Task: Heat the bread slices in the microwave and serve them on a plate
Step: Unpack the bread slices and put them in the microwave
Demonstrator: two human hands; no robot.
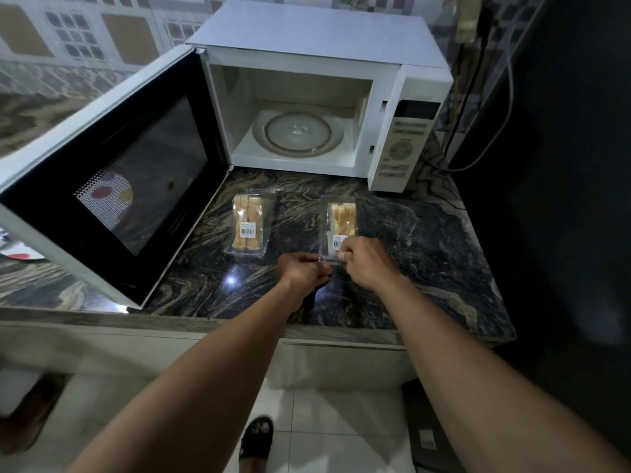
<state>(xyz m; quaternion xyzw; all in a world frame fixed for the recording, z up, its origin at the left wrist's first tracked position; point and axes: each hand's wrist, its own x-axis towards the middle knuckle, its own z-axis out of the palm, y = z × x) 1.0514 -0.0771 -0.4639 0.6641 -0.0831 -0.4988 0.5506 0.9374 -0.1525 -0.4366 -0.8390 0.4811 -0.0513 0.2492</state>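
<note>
Dark marbled stone countertop [426, 240], tiled wall behind, pale floor tiles below. White microwave [317, 39] sits at the back edge of the countertop, toward the back right corner, its door [112, 172] swung fully open to the left, out over the front left part of the counter. Cavity empty apart from the glass turntable [297, 133]; control panel [404, 145] on the microwave's right side. Dark cable [474, 80] runs down the wall behind the right back corner.

Two clear plastic packs of bread slices lie flat on the countertop in front of the microwave. Left bread pack [248, 221] sits just beside the open door's lower edge, barcode sticker up, untouched. Right bread pack [338, 220] lies a little apart from it, nearer the middle of the counter, barcode sticker at its near end.

Left hand [302, 268] curled, fingers pinched on the near edge of the right pack's plastic wrap. Right hand [363, 259] also curled, thumb and fingers pinching the same near edge by the sticker. Both hands close together, almost touching, at the pack's front end. Whether the wrap is torn yet: cannot tell.

Foot in black sandal [256, 438] on the floor below the counter's front edge. Part of a patterned plate [20, 249] shows beyond the door at far left.
</note>
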